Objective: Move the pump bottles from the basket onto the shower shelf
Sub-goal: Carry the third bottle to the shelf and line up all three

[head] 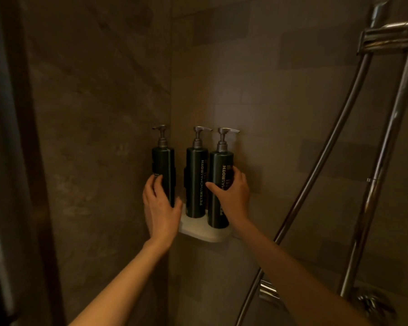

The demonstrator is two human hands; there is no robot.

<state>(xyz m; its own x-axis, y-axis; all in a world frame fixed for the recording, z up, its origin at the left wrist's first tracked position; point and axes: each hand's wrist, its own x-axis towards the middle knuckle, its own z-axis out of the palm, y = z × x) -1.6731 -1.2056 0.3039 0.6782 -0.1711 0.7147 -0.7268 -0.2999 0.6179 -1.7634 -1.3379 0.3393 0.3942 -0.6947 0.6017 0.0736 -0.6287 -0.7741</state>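
Three dark green pump bottles with silver pumps stand upright in a row on a small white corner shelf (206,234). My left hand (159,207) wraps the lower part of the left bottle (164,161). The middle bottle (196,182) stands free between my hands. My right hand (232,195) grips the right bottle (219,161) around its middle, thumb across the white lettering. The basket is out of view.
Dark stone tile walls meet at the corner behind the shelf. A chrome shower rail (384,149) and a curved hose (323,161) run down on the right, with a valve (369,304) at the bottom. A door frame (21,184) stands at the left.
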